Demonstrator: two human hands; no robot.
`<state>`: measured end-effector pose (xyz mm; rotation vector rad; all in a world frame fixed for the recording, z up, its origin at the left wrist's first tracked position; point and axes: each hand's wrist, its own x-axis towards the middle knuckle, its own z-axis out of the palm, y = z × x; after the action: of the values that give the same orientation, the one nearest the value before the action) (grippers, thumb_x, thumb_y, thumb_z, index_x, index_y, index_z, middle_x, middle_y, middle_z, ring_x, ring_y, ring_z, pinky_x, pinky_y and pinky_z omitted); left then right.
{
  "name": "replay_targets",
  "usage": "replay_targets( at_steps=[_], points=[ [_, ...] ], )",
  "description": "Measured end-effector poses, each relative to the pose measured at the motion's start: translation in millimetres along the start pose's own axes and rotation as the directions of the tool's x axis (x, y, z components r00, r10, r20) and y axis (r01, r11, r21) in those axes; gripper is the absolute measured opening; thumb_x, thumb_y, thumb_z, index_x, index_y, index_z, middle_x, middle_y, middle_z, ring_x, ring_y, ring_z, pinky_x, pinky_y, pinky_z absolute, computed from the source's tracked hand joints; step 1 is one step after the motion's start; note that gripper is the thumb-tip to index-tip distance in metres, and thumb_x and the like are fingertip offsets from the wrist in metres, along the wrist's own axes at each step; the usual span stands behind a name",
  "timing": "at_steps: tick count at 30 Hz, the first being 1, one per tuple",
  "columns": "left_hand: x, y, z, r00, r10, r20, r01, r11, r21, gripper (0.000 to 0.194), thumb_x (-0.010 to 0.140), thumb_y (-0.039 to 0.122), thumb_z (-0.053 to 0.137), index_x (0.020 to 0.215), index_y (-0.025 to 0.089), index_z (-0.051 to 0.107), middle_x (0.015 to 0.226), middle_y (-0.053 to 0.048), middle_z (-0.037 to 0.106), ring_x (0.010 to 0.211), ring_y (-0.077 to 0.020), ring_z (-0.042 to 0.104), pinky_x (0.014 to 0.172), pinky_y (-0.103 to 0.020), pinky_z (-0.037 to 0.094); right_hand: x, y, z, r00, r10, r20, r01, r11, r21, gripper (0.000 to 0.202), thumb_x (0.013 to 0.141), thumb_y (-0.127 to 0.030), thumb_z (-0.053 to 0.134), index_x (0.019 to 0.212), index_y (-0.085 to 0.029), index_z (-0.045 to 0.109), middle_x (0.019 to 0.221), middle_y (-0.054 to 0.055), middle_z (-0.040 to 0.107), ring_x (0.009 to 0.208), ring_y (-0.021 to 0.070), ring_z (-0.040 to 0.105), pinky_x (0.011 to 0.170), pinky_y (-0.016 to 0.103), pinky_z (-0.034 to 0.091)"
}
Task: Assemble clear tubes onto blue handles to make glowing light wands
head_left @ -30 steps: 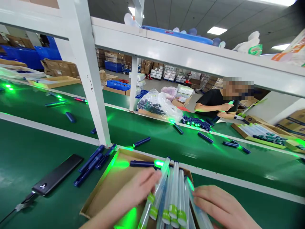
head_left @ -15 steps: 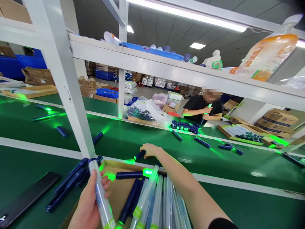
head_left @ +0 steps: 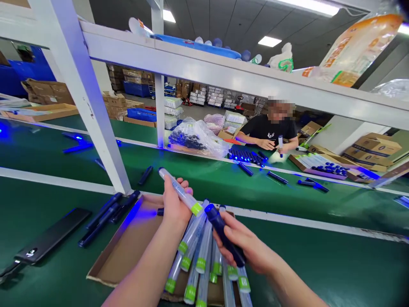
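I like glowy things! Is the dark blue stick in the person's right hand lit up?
On. The dark blue stick in the right hand glows bright blue at its tip, beside the clear tube in the left hand.

Both forearms are bare with no sleeves, gloves, rings or watch visible on either wrist.

A clear plastic tube (head_left: 180,192) with a lime-green cap at its near-right end is held in the left hand (head_left: 174,204), slanting from far left down to near right. Just right of the cap, a dark blue cylindrical light stick (head_left: 225,234) with a glowing blue tip lies gripped in the right hand (head_left: 246,247); its lit tip almost meets the tube's green cap.
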<state>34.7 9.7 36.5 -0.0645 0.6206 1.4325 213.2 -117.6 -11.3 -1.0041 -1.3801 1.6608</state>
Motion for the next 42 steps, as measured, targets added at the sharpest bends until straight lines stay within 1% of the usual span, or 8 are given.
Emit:
replay_targets(
  at_steps=[4, 8, 13, 20, 28, 32, 36, 42],
  points=[
    [-15.4, -25.5, -5.6, 0.994, -0.069, 0.089, 0.068, 0.998, 0.009, 0.040, 0.107, 0.051, 0.057, 0.085, 0.018, 0.052, 0.070, 0.006, 0.044, 0.047, -0.0042, 0.041, 0.040, -0.010, 0.035, -38.7, 14.8, 27.0, 0.981, 0.077, -0.180, -0.086, 0.995, -0.046, 0.051, 0.105, -0.060, 0.061, 0.147, -0.033, 0.049, 0.084, -0.004, 0.057, 0.065, 0.0119, 0.054, 0.059, 0.022, 0.048],
    [-27.4, -42.7, -14.9, 0.984, -0.035, 0.172, 0.032, 0.999, 0.020, 0.030, 0.106, 0.047, 0.060, 0.093, 0.021, 0.055, 0.076, 0.005, 0.050, 0.052, -0.0060, 0.047, 0.042, -0.013, 0.038, -58.8, 24.2, 31.7, 0.926, 0.072, -0.371, -0.172, 0.955, -0.242, 0.056, 0.100, -0.063, 0.066, 0.148, -0.037, 0.051, 0.109, 0.002, 0.062, 0.073, 0.0175, 0.064, 0.067, 0.032, 0.058],
    [-40.0, -53.0, -16.4, 0.967, 0.026, 0.254, -0.046, 0.996, 0.073, 0.028, 0.096, 0.039, 0.076, 0.095, 0.023, 0.053, 0.076, 0.007, 0.047, 0.057, -0.0073, 0.049, 0.046, -0.015, 0.041, -72.8, 40.5, 32.8, 0.872, 0.061, -0.486, -0.232, 0.925, -0.299, 0.063, 0.101, -0.067, 0.059, 0.156, -0.039, 0.048, 0.112, 0.005, 0.066, 0.069, 0.0206, 0.063, 0.062, 0.035, 0.058],
    [-43.8, -53.9, -25.7, 0.932, -0.136, 0.335, 0.050, 0.966, 0.255, 0.032, 0.086, 0.044, 0.079, 0.089, 0.022, 0.056, 0.083, 0.003, 0.057, 0.066, -0.0135, 0.060, 0.058, -0.027, 0.058, -83.2, 51.8, 39.1, 0.860, 0.122, -0.495, -0.240, 0.954, -0.181, 0.061, 0.103, -0.067, 0.056, 0.156, -0.036, 0.052, 0.094, 0.003, 0.067, 0.071, 0.0231, 0.064, 0.059, 0.033, 0.054],
    [-43.8, -60.3, -26.0, 0.919, 0.062, 0.390, -0.151, 0.968, 0.202, 0.044, 0.075, 0.033, 0.094, 0.088, 0.021, 0.054, 0.079, 0.007, 0.053, 0.060, -0.0065, 0.051, 0.044, -0.013, 0.041, -67.3, 39.2, 47.3, 0.881, -0.042, -0.470, -0.201, 0.868, -0.455, 0.041, 0.104, -0.059, 0.058, 0.135, -0.033, 0.055, 0.092, 0.001, 0.071, 0.073, 0.0246, 0.068, 0.069, 0.038, 0.056],
    [-39.6, -56.2, -26.3, 0.928, -0.048, 0.370, -0.013, 0.987, 0.160, 0.041, 0.084, 0.040, 0.088, 0.086, 0.022, 0.051, 0.072, 0.008, 0.046, 0.053, -0.0058, 0.045, 0.041, -0.013, 0.040, -65.8, 37.5, 54.3, 0.849, -0.136, -0.510, -0.188, 0.825, -0.533, 0.046, 0.105, -0.059, 0.053, 0.145, -0.037, 0.052, 0.128, 0.007, 0.075, 0.103, 0.0319, 0.074, 0.088, 0.048, 0.060],
    [-35.3, -51.0, -29.9, 0.901, -0.189, 0.390, 0.173, 0.982, 0.076, 0.032, 0.098, 0.043, 0.074, 0.087, 0.022, 0.053, 0.067, 0.009, 0.038, 0.047, -0.0058, 0.038, 0.037, -0.012, 0.035, -72.9, 36.5, 61.4, 0.876, 0.058, -0.479, -0.255, 0.898, -0.359, 0.066, 0.103, -0.075, 0.044, 0.157, -0.037, 0.049, 0.155, 0.008, 0.061, 0.141, 0.0363, 0.057, 0.114, 0.054, 0.051],
    [-36.5, -49.8, -33.5, 0.915, -0.220, 0.337, 0.183, 0.974, 0.136, 0.043, 0.085, 0.041, 0.090, 0.085, 0.020, 0.052, 0.074, 0.008, 0.045, 0.054, -0.0044, 0.046, 0.042, -0.011, 0.041, -75.9, 39.1, 69.3, 0.844, 0.265, -0.466, -0.372, 0.915, -0.153, 0.070, 0.101, -0.075, 0.050, 0.156, -0.032, 0.048, 0.104, 0.005, 0.066, 0.080, 0.0234, 0.067, 0.074, 0.037, 0.062]
  ],
)
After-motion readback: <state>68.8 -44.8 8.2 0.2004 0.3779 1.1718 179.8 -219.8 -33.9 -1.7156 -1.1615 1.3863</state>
